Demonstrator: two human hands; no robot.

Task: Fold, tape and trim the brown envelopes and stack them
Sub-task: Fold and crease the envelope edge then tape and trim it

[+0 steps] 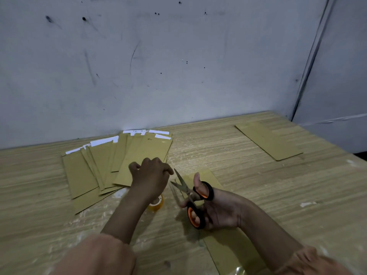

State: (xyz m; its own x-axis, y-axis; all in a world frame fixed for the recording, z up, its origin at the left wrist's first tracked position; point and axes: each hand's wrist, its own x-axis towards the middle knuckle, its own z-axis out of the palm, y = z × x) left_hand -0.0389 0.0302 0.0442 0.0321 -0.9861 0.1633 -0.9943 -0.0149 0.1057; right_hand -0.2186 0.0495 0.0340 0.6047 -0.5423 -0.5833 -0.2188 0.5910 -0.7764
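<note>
My right hand [220, 209] grips black-and-orange scissors [195, 197], thumb and fingers through the handles, blades apart and pointing up-left. My left hand [151, 175] hovers just left of the blade tips with its fingers curled; it seems to pinch a clear strip of tape, which is hard to make out. A roll of clear tape [156, 203] lies on the table under my left wrist. One brown envelope [228, 249] lies lengthwise beneath my right hand. A fanned spread of brown envelopes [95, 171] with white paper showing at their far ends lies to the left.
A single brown envelope [268, 140] lies flat at the far right of the wooden table [278, 195]. A scuffed grey wall [158, 66] runs along the table's far edge, and the table's right edge is close to that envelope.
</note>
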